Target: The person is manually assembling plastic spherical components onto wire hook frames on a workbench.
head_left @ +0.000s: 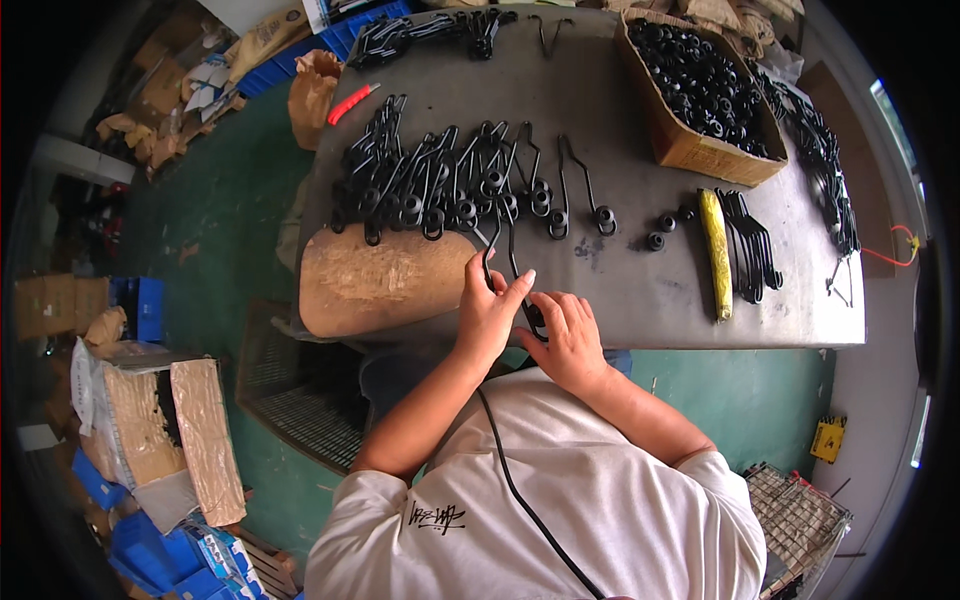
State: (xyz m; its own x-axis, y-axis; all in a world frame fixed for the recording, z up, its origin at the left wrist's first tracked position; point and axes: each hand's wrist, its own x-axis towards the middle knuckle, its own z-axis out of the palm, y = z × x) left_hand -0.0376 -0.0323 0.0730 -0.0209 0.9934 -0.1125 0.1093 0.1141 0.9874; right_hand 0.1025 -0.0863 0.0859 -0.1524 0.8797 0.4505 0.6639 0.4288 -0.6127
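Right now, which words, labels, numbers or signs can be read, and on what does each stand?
White shirt: dark stylised lettering, which I will not copy out.
Yellow object: dark mark, too small to read.
Brown sack: print, too blurred to read.
Held black wire: none visible.

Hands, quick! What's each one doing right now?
Left hand: closed, holding a bent black rod.
Right hand: closed on the same bent black rod, lower in the picture.

A bent black wire piece (513, 247) is held between the left hand (488, 308) and right hand (566, 338). Its narrow end points away.
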